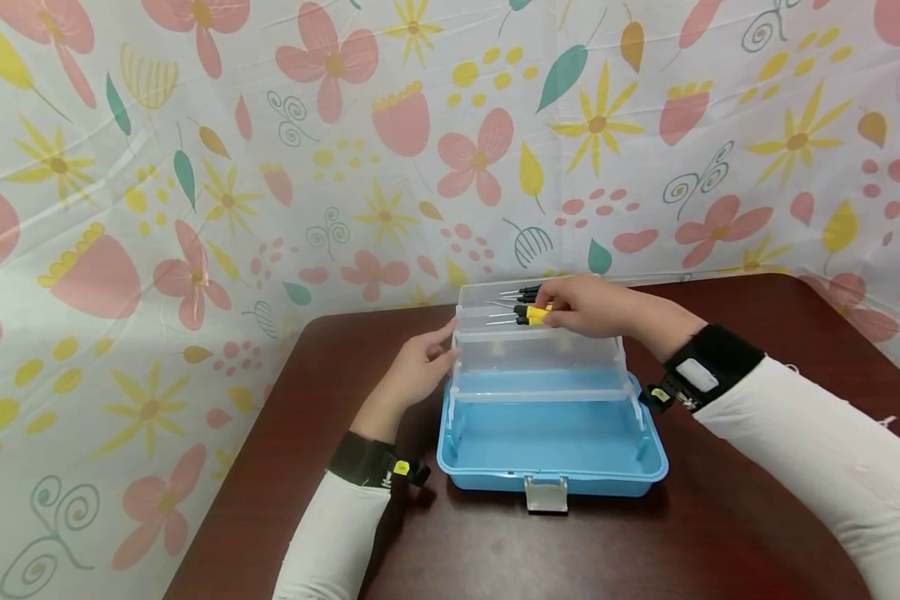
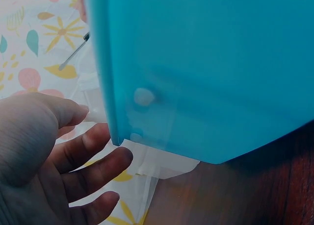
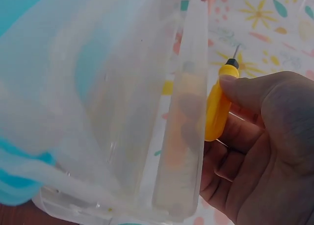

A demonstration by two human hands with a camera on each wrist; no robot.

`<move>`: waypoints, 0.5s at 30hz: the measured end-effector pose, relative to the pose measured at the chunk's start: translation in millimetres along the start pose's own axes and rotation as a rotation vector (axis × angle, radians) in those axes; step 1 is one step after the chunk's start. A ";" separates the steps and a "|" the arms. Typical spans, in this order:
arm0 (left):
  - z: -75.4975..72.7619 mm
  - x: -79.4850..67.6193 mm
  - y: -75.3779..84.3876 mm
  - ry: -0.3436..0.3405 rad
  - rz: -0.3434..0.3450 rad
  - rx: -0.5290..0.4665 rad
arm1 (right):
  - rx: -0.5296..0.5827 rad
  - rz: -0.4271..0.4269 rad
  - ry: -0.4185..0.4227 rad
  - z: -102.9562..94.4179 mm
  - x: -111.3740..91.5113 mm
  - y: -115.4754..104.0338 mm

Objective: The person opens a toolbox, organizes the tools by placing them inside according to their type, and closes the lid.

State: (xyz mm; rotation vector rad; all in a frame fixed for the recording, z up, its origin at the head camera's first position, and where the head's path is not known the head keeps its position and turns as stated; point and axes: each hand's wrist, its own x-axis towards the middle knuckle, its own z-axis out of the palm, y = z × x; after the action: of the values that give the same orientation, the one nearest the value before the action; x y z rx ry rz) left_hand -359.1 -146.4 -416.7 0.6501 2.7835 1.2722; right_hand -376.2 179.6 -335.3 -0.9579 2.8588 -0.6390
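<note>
A light-blue toolbox (image 1: 551, 485) with clear fold-out trays (image 1: 538, 362) stands open on the table. Over the top tray (image 1: 474, 297), my right hand (image 1: 588, 305) pinches a yellow-handled screwdriver (image 3: 218, 107) with a black collar and thin shaft between thumb and fingers. Two yellow-and-black handles appear close together there, and the fingers partly cover them. Black-handled screwdrivers (image 1: 527, 294) lie behind them in that tray. My left hand (image 1: 414, 372) is at the trays' left edge, its fingers spread and lightly bent in the left wrist view; contact there is hard to tell.
The brown table (image 1: 727, 517) surrounds the toolbox. A flower-print cloth (image 1: 390, 167) hangs right behind the trays and along the left side. The toolbox's latch (image 1: 546, 495) hangs down at the front. Its blue bottom (image 1: 547, 433) shows no items.
</note>
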 end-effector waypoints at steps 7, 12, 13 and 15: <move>-0.4 0.9 -0.3 -0.001 0.017 0.008 | -0.026 -0.008 0.031 5.6 1.9 -2.0; -1.0 0.8 0.4 -0.001 0.014 0.010 | -0.050 -0.018 0.046 5.9 3.7 -1.4; -0.9 0.7 0.3 -0.001 0.010 0.009 | -0.052 -0.016 0.046 5.9 4.0 -1.1; -0.9 0.4 -0.1 -0.005 0.005 0.006 | -0.052 -0.016 0.041 6.0 4.6 -0.4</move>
State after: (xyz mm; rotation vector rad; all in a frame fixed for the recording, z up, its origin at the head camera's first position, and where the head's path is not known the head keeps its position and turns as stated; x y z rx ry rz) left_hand -359.7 -146.9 -416.1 0.6605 2.7850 1.2619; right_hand -378.6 174.4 -340.3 -0.9864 2.9205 -0.5957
